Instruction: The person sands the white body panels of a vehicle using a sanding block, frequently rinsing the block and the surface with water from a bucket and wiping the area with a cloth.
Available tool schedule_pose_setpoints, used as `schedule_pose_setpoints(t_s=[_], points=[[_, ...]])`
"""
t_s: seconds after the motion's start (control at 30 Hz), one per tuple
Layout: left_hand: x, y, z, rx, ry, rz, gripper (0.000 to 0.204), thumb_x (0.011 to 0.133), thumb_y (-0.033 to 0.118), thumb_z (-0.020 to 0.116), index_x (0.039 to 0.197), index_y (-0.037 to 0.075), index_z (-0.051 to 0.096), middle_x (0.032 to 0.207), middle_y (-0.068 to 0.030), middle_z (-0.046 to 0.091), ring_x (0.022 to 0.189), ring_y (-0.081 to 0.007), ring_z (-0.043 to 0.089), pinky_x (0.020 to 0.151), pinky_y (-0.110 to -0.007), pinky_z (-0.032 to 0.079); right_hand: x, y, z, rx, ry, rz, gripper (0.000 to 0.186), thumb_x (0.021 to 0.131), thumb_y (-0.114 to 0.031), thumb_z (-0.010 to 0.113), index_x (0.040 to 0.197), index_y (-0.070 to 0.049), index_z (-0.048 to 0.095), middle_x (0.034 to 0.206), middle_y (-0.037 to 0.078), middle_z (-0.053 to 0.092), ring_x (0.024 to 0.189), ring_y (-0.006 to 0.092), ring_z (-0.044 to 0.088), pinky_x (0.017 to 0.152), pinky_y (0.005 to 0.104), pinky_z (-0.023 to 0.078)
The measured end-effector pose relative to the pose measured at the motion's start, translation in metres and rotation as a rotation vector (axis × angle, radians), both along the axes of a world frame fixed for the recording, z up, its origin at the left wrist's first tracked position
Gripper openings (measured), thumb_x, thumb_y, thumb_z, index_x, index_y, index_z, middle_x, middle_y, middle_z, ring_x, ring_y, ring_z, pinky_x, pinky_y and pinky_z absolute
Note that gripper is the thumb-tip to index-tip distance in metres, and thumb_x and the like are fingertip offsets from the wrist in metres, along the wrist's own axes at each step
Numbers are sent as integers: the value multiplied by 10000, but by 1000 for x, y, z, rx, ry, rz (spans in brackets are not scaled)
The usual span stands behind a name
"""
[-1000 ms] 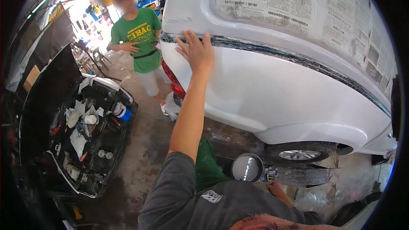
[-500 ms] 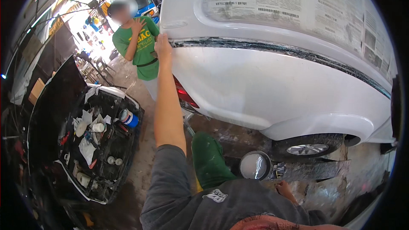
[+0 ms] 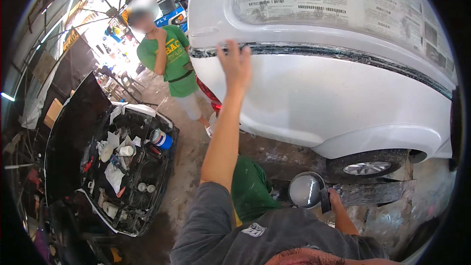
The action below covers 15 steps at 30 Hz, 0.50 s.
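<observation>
My left hand is raised with its fingers spread, flat against the side of a white car. It rests on the dark strip that runs along the body below a window masked with newspaper. Low down, my right hand grips the dark handle of a tool with a round shiny metal cup, held near the rear wheel.
A person in a green shirt stands by the car's end, one hand at the face. At left is a dark car with its bonnet raised and cans and rags on the engine bay. A green cloth lies below my arm.
My left hand slid along the dark strip to the car's corner, then came back a little to the right. The right hand has kept the cup tool low by the wheel.
</observation>
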State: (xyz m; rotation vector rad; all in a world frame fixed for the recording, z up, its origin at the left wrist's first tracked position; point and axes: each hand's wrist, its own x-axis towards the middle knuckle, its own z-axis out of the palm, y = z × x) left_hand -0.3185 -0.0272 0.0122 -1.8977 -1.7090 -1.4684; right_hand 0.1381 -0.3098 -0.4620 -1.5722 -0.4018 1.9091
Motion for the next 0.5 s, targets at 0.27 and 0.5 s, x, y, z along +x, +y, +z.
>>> schedule_pose_setpoints(t_s=[0.27,0.5], points=[[127,-167,-190,-563,-64,-558,391,1020,245,597,1338,17,609,1472,-209,526,1395,-353,472,1169,-421,362,-44,32,-27,15,-11,31,210,916,-165,648,1060,-12,635,884,121,686,786,272,704,735,433,588],[126,-283,-323,-1051,-211,-595,382,1039,261,538,1321,15,611,1440,-203,552,1316,-361,534,1092,-423,429,-45,33,-145,19,-422,223,409,902,-113,648,1278,35,582,1075,177,679,928,304,690,785,453,569]])
